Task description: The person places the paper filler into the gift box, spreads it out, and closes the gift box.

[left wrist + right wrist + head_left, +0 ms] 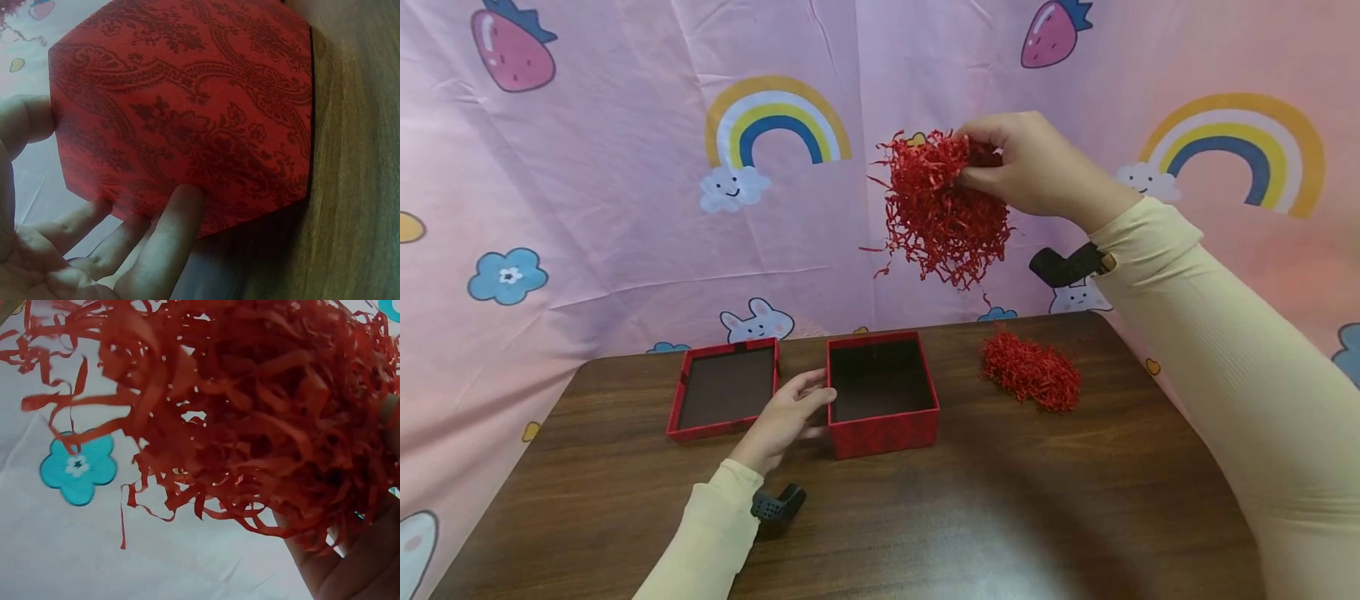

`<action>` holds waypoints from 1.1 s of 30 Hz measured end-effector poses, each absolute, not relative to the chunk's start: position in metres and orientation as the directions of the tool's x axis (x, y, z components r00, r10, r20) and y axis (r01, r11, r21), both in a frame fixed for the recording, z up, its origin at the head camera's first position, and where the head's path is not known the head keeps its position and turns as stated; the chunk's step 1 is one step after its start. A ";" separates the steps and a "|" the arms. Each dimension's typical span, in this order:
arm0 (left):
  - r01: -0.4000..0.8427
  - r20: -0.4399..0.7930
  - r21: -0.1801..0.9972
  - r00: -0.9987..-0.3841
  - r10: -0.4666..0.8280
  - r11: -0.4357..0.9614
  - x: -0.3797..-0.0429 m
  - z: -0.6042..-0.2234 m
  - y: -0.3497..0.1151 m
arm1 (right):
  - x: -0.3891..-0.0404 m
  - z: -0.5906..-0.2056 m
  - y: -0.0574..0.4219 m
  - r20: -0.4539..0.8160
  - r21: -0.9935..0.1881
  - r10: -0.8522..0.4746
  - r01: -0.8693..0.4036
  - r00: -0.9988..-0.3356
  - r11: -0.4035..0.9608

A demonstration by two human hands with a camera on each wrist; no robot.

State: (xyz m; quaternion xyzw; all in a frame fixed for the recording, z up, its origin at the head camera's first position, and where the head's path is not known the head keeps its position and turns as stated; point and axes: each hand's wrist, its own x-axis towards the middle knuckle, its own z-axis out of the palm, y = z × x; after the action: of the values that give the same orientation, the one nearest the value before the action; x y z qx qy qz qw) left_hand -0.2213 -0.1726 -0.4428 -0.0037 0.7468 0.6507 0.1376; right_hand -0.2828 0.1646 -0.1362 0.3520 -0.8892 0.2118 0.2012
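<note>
My right hand (pixel 1030 162) holds a bunch of red crinkled paper shreds (pixel 943 208) up in the air, above and right of the open box. In the right wrist view, the shreds (pixel 250 412) fill most of the picture and hide much of the fingers. A red patterned box (pixel 883 433) with a dark, bare inside stands on the table. My left hand (pixel 782 417) rests against its left side. In the left wrist view, extended fingertips (pixel 187 200) touch the paisley-patterned wall (pixel 187 119), and another digit meets its edge.
Left of the box, the red-rimmed lid (pixel 730 387) lies with its dark inside up. A second heap of red shreds (pixel 1032 371) lies on the brown wooden table (pixel 880 525), right of the box. A pink printed cloth (pixel 625 167) hangs behind the table.
</note>
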 end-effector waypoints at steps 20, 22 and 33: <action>-0.171 -0.199 0.973 -0.961 0.191 0.153 -0.223 -0.443 -0.172 | -0.280 -0.110 0.141 0.509 -0.272 -0.519 -0.700 -0.687 0.661; -0.173 -0.200 0.973 -0.962 0.188 0.152 -0.223 -0.443 -0.172 | -0.280 -0.117 0.135 0.503 -0.281 -0.532 -0.711 -0.681 0.644; -0.178 -0.200 0.976 -0.961 0.189 0.127 -0.222 -0.446 -0.167 | -0.279 -0.160 0.106 0.402 -0.301 -0.641 -0.756 -0.653 0.581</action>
State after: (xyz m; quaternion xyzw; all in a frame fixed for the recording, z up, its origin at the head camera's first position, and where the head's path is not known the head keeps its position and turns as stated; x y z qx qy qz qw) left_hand -0.2222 -0.1674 -0.4457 0.0036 0.7378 0.6606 0.1388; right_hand -0.2794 0.1056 -0.1599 0.3968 -0.8802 0.2279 0.1257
